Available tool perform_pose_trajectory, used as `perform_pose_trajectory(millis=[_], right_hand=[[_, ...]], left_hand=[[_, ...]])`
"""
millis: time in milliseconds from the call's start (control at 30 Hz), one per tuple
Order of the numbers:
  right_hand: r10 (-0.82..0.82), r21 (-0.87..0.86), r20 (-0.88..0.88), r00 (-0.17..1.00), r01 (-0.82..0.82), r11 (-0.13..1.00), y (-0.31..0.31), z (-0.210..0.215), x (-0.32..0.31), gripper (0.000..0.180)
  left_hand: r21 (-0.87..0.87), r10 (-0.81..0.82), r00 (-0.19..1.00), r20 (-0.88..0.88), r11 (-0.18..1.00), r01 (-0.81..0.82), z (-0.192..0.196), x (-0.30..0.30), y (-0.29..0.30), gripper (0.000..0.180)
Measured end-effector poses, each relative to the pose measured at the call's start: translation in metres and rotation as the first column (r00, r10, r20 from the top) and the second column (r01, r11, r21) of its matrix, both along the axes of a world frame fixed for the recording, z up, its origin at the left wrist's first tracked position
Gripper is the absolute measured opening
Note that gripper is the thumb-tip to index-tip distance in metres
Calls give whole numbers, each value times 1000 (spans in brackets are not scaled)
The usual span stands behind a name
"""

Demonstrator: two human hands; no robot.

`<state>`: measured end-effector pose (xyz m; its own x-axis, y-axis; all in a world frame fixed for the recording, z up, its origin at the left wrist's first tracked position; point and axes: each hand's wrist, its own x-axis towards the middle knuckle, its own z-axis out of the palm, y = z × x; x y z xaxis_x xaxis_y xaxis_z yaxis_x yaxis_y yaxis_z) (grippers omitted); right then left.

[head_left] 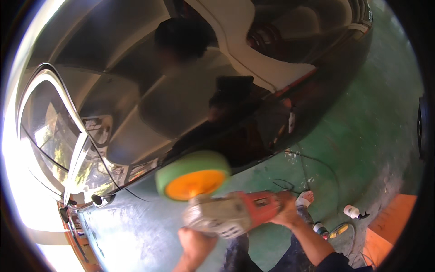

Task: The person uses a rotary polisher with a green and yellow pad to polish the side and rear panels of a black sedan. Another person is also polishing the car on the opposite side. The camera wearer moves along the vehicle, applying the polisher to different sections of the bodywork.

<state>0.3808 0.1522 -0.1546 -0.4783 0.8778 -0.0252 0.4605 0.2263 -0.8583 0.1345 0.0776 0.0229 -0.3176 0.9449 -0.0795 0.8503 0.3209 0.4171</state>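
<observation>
Both my hands are on a red and grey polisher (260, 207) fitted with a green foam pad (190, 164) on an orange backing plate. My left hand (197, 245) grips it from below at the grey head; its fingertips are partly hidden. Around the rear of the red body my right hand (288, 212) is closed. The pad is tilted on edge and smeared by motion, right at the lower side of a glossy dark car panel (167, 102). Whether the pad touches the paint I cannot tell.
A thin cable (333, 172) runs across the green floor (362, 127) by my foot (304, 199). To the right lie a white bottle (352, 211), a dark bottle (320, 230), a yellow object (340, 230) and an orange box (392, 226). The car's window (50, 122) is at left.
</observation>
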Motion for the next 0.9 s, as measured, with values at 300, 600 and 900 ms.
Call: perform_pose_trajectory(millis=[300, 600, 900], right_hand=[[-49, 166, -31, 998, 54, 985, 16, 11, 13, 40], [-318, 226, 69, 945, 296, 928, 66, -4, 163, 51], [-284, -197, -267, 921, 236, 952, 25, -4, 46, 48]], left_hand=[[135, 19, 992, 128, 990, -37, -3, 12, 5, 37], [-180, -341, 938, 69, 920, 347, 49, 165, 162, 16], [-213, -214, 972, -92, 958, 191, 26, 81, 78, 19]])
